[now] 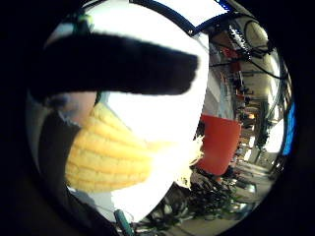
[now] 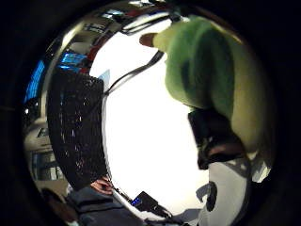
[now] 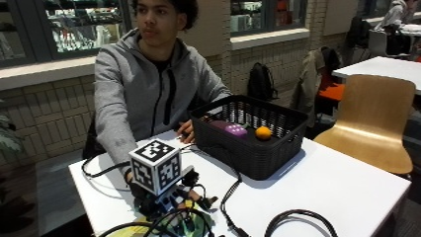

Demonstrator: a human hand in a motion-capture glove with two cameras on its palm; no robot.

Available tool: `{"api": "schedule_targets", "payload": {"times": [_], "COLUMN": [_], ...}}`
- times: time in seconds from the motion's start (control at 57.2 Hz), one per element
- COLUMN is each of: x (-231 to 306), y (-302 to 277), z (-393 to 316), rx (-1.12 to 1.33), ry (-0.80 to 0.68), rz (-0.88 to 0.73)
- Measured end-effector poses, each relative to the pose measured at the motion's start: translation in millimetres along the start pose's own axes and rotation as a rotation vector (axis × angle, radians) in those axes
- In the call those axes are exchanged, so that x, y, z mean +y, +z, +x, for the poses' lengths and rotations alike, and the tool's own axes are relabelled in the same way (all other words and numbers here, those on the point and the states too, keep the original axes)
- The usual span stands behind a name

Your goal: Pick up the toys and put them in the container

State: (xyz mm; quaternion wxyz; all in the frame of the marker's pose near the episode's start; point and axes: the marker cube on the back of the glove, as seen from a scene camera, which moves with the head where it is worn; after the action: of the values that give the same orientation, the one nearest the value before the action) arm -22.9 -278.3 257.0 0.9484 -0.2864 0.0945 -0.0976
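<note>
Apparently right hand point(image 3: 164, 197) grips toy corn point(image 1: 106, 157) near table edge point(image 3: 105, 207)

Black basket point(image 3: 253, 148); purple toy point(image 3: 230, 130); orange ball point(image 3: 263, 132); yellow corn point(image 1: 106, 155).

Hand point(image 3: 188, 197) mostly hidden; corn toy point(image 1: 106, 155) perhaps held.

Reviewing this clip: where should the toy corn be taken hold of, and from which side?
Probably round the middle of the toy corn, where its yellow kernels meet the green husk, with the hand coming from above, across its length. It is long and rounded, so wrapping its narrow width suits it best.
</note>
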Motion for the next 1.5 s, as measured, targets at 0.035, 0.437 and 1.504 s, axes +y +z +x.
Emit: {"api": "schedule_targets", "payload": {"times": [0.035,0.437,1.504], "x": [-1,13,-19], "y": [-2,-72,-144], "z": [-1,-22,-325], "rx": [0.041,0.000,0.230], "ry": [-0.001,-0.077,-0.650], "rz": [0.007,0.196,0.175]}}
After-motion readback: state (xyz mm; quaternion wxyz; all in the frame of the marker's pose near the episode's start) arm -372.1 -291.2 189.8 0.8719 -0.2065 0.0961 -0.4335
